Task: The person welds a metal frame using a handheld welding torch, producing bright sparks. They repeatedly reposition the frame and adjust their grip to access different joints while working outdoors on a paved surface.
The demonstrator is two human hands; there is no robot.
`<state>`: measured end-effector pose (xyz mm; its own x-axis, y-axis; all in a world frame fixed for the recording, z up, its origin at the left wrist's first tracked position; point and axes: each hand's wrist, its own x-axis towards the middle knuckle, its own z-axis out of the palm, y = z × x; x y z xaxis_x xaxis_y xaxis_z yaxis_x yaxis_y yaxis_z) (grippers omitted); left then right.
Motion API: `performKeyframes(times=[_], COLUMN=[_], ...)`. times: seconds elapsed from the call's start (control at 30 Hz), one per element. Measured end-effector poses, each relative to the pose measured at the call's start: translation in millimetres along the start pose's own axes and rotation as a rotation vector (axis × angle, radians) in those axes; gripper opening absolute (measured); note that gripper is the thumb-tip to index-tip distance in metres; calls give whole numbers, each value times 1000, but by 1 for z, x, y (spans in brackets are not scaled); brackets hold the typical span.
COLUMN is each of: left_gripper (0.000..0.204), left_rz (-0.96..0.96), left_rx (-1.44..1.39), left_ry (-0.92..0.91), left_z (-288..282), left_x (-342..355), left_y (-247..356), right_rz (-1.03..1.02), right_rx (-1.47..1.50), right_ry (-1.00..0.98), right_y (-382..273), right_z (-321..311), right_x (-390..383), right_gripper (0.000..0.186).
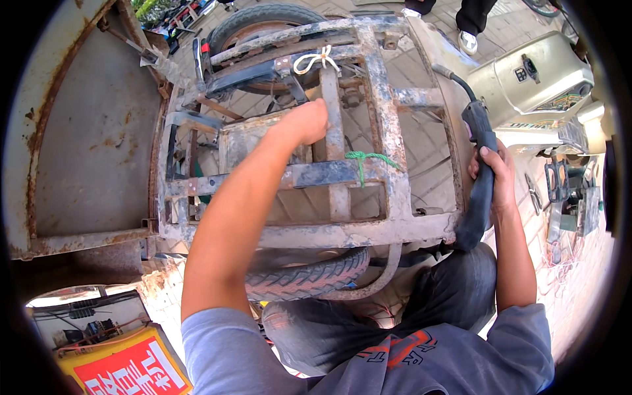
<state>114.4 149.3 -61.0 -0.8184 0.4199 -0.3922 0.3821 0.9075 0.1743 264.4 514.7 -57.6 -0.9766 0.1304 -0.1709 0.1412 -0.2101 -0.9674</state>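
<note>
A rusty metal vehicle frame (395,141) with worn blue paint lies before me. My left hand (307,123) reaches over it, fingers curled in beside an upright crossbar (334,118); what they hold, if anything, is hidden. In my right hand (498,172) is a black welding torch (482,141), wrapped by the fingers at its handle. Its bent neck and nozzle point up and left, over the frame's right side. A white tie (317,60) is knotted at the crossbar's far end, and a green cord (361,158) on the nearer rail.
Tyres sit at the frame's far side (263,18) and near side (309,276). A rusty metal panel (99,131) rises at left, above a yellow-and-red machine (112,355). At right are a silvery scooter body (526,82) and pliers (532,194). Another person's shoe (467,43) shows beyond.
</note>
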Motion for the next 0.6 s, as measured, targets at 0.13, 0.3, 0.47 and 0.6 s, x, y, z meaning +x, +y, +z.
performKeyframes(times=[0.13,0.3,0.47,0.6], left_gripper=[38,39,39,36], left_rz=[-5,35,6,-73], left_rx=[-2,-3,-22,-144], left_ry=[-7,-29,-19,-59], left_z=[1,-2,-3,-3], left_x=[1,6,5,4], left_y=[-2,-7,-3,-1], right_rz=[21,2,44,49], right_rx=[-1,-18,-15,39], right_ry=[-1,-6,2,13], right_y=[3,4,-4,-10], right_z=[-1,-2,-3,-4], right_x=[1,5,1,2], right_gripper=[21,23,27,38])
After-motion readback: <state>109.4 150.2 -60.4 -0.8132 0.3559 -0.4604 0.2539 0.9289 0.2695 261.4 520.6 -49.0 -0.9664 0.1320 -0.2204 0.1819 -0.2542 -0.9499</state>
